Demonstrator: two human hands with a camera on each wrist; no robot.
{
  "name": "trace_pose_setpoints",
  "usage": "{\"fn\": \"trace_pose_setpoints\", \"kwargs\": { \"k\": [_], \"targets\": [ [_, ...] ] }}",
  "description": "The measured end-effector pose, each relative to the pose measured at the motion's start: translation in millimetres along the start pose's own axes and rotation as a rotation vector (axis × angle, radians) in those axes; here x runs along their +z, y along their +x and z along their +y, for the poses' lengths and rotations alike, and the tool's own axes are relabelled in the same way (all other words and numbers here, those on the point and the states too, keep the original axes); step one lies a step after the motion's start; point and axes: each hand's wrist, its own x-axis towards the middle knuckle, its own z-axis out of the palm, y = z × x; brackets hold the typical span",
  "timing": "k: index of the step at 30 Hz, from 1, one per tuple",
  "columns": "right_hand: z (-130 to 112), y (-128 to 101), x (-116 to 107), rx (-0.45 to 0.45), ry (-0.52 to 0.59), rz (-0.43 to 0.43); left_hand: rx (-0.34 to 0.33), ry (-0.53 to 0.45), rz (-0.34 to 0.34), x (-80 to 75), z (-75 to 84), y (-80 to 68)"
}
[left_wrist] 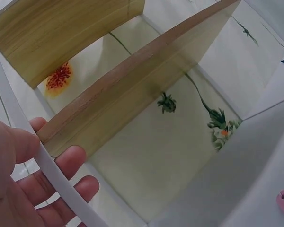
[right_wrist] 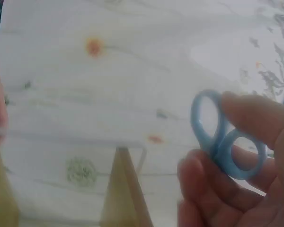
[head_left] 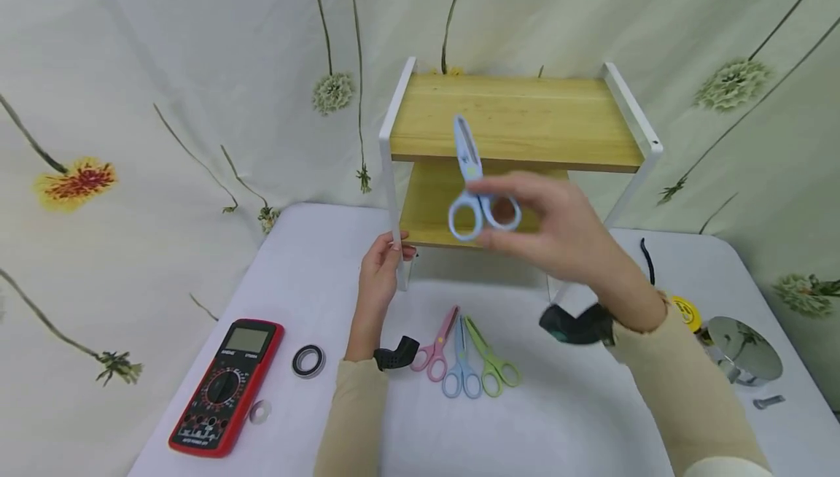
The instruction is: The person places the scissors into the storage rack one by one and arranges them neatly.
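1. Blue scissors [head_left: 469, 185] – held in air by right hand [head_left: 558, 233], in front of wooden shelf rack [head_left: 518, 123], above the surface [head_left: 577, 404].
2. Right fingers [right_wrist: 248, 116] pinch the two handle loops; thumb on one side, other fingers curled under. Blades look closed, though motion blur makes that hard to confirm.
3. Long axis: near vertical in head view, tip at 12 o'clock, loops at 6 o'clock. Tip overlaps front edge of top board; can't tell if touching or just in front.
4. Key relation: blades stick out from fingers toward 12 o'clock, i.e. toward rack; right hand is the only one on them.
5. Left hand [head_left: 380, 269] at 9 o'clock from scissors, w/ fingers [left_wrist: 68, 161] wrapped around white frame post [left_wrist: 42, 161] at rack's front-left corner, steadying it.
6. On surface near 6 o'clock: pink scissors [head_left: 436, 349], second blue pair [head_left: 461, 371], green scissors [head_left: 492, 364], fanned, tips toward rack.
7. Multimeter [head_left: 226, 386] & black ring [head_left: 308, 360] at 7–8 o'clock, well apart.
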Motion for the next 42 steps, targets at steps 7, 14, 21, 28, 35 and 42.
{"fn": "trace_pose_setpoints", "kwargs": {
  "k": [7,14,21,28,35,42],
  "targets": [
    [15,101,15,0.181,-0.417,-0.112,0.01,0.005,0.005,1.5,-3.1,-0.8],
    [28,115,20,0.179,-0.622,-0.111,0.015,0.002,-0.01,6.1,1.7,2.5],
    [28,90,12,-0.041,-0.513,0.014,0.028,0.014,-0.021,8.1,2.0,4.4],
    [39,-25,23,-0.407,-0.375,0.133,-0.021,0.029,-0.013,6.5,-9.0,-9.1],
    [90,-145,49,0.03,-0.331,-0.182,0.017,0.039,0.009,4.8,-10.6,-7.3],
    [119,-201,90,0.336,-0.377,-0.263,0.03,0.019,0.011,3.2,-4.5,-1.5]
  ]
}}
